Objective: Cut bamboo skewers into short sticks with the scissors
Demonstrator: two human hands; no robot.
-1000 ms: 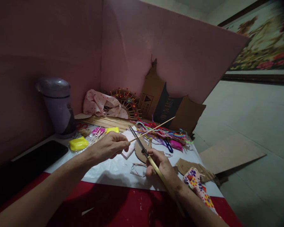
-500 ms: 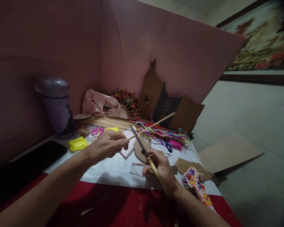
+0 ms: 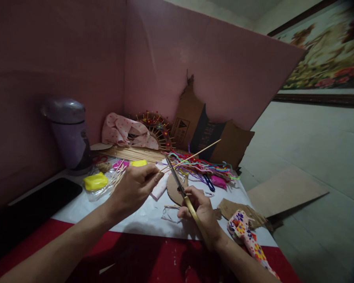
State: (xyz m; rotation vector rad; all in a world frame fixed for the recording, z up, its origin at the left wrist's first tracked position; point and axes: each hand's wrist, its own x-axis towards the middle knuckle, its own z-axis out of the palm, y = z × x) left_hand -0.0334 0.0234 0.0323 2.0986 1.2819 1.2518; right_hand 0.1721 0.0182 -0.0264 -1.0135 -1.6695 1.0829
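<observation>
Between the fingertips of my left hand (image 3: 135,188) is a thin bamboo stick (image 3: 205,149), slanting up to the right. My right hand (image 3: 199,208) is closed around the yellow handles of a pair of scissors (image 3: 177,177). The scissor blades point up and left and cross the stick just beyond my left fingertips; whether they touch it I cannot tell. Under the scissors lies a round piece of cardboard (image 3: 173,190) on the white sheet. Beside it is a folded pale cloth (image 3: 159,190).
Bundled bamboo sticks (image 3: 129,153), colourful pipe cleaners (image 3: 200,165) and a pin-studded half-round piece (image 3: 162,127) lie at the back. A purple tumbler (image 3: 69,135) and black phone (image 3: 59,196) are left. Yellow clay (image 3: 96,181), torn cardboard (image 3: 238,210) and flowered fabric (image 3: 244,232) lie around.
My left hand has turned and shifted slightly, so its fingers now pinch the stick from above. The stick's far tip has moved a little right. The scissors have stayed nearly in place.
</observation>
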